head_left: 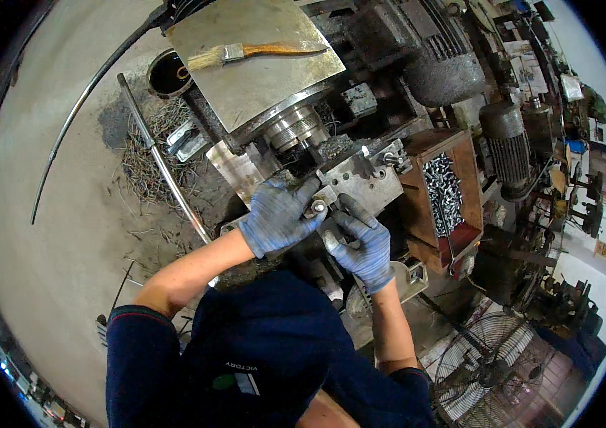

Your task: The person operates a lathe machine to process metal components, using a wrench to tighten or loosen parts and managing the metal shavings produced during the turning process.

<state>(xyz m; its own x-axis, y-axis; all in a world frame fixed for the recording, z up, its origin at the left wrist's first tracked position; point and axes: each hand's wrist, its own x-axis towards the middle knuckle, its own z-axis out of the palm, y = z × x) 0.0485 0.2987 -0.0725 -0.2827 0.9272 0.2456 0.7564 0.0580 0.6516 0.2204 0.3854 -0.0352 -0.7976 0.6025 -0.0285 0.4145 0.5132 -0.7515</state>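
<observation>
Both my hands wear blue-grey work gloves with darkened fingertips. My left hand (281, 216) lies at the metal fixture, its thumb and fingers closed around a small round metal part (318, 206) with a bright end. Whether that part is loose or fixed to the machine I cannot make out. Close on its right, my right hand (364, 250) is bent with thumb and fingers apart, fingertips near the edge of a drilled metal block (364, 182). Nothing shows between those fingers. Beyond the hands sits the machine's round, ridged spindle nose (296, 128).
A wooden box (421, 192) full of small metal parts (443, 192) stands right of the block. A brush (256, 52) lies on the flat metal cover (274, 85). Metal shavings (164, 143) and a long bar (164, 167) are at left; a fan (492, 371) stands lower right.
</observation>
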